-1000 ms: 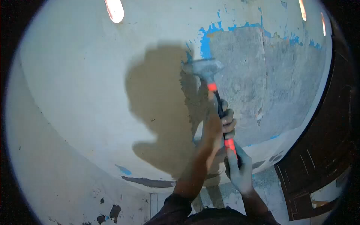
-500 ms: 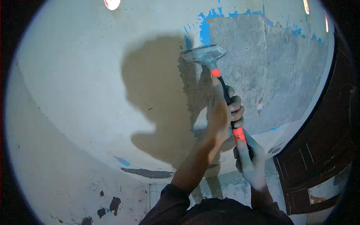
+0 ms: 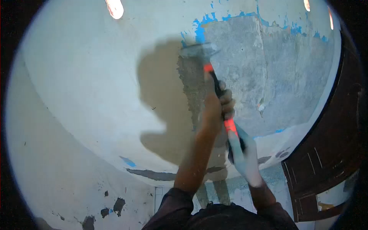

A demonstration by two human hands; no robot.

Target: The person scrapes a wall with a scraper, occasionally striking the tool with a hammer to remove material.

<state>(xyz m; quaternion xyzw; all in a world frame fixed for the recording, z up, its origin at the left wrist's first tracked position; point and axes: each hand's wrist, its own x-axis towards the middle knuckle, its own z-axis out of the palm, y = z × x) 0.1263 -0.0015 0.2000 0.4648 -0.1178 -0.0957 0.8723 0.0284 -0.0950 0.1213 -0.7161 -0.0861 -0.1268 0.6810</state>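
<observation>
Hands, left above right, around a scraper's red-and-black handle.

Rough matt grey patch; smoother pale wall.

The scraper's head is motion-blurred, so whether its blade touches the wall cannot be told; the left hand covers part of the black handle, its palm hidden; the right hand is smeared, hiding the handle's near end; the lights are cut off at the far edge; the dark door at right runs out of view.
</observation>
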